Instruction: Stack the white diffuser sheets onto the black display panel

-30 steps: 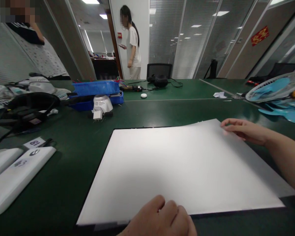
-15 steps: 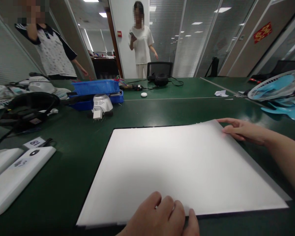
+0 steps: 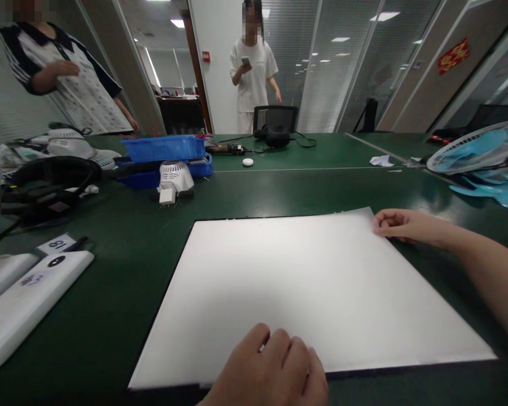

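A large white sheet [image 3: 305,282] lies flat over a thin dark-edged board [image 3: 364,372] on the green table. My right hand [image 3: 410,226] is at the sheet's far right corner, thumb and index finger pinched on its edge. That corner sticks up slightly past the board's far edge. Over the near edge rests my left hand [image 3: 275,366], its fingers curled and pressed together. Its fingertips are hidden, so what they grip, if anything, does not show.
White flat devices [image 3: 38,304] lie at left, below a black headband-like object [image 3: 55,186]. Blue trays [image 3: 165,148] and a white plug-like device [image 3: 174,179] stand behind the sheet. At right are light-blue plastic pieces [image 3: 491,192]. Two people stand beyond the green table [image 3: 279,189].
My right hand has closed from extended fingers into a pinch at the corner. The grey strip along the sheet's right side no longer shows. My left hand's fingers have drawn together.
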Action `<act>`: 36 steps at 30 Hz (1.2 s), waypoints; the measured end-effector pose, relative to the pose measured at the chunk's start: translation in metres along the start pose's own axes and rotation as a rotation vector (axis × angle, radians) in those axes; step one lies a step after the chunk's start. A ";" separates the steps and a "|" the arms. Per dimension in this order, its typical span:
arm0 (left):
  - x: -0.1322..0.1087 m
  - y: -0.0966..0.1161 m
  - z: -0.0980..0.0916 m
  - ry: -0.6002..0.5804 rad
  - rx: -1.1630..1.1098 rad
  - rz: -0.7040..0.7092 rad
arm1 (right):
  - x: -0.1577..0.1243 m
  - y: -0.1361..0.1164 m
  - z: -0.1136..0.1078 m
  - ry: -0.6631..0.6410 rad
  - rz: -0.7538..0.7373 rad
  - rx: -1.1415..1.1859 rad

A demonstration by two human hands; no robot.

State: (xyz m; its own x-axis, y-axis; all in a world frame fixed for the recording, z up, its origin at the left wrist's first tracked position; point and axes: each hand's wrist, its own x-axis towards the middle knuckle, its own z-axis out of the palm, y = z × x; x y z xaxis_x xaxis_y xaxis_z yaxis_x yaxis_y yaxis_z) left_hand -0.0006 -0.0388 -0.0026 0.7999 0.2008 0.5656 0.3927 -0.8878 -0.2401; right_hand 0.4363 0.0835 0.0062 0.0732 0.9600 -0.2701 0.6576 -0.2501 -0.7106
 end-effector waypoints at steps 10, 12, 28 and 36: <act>0.002 -0.004 -0.001 -0.068 -0.071 -0.018 | -0.003 -0.003 -0.001 -0.046 -0.005 0.013; 0.002 -0.005 -0.002 -0.109 -0.081 -0.011 | -0.004 -0.004 -0.001 -0.051 -0.012 0.009; 0.003 -0.004 -0.003 -0.099 -0.101 -0.028 | -0.004 -0.002 -0.004 -0.091 -0.060 -0.032; 0.005 -0.003 -0.002 -0.076 -0.092 -0.040 | -0.003 -0.006 0.004 0.022 -0.040 -0.078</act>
State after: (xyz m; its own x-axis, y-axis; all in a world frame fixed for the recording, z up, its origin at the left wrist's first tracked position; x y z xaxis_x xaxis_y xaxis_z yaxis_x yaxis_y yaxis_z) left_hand 0.0014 -0.0363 0.0025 0.8178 0.2641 0.5113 0.3840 -0.9122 -0.1431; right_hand 0.4287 0.0813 0.0087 0.0616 0.9718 -0.2278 0.7164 -0.2019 -0.6679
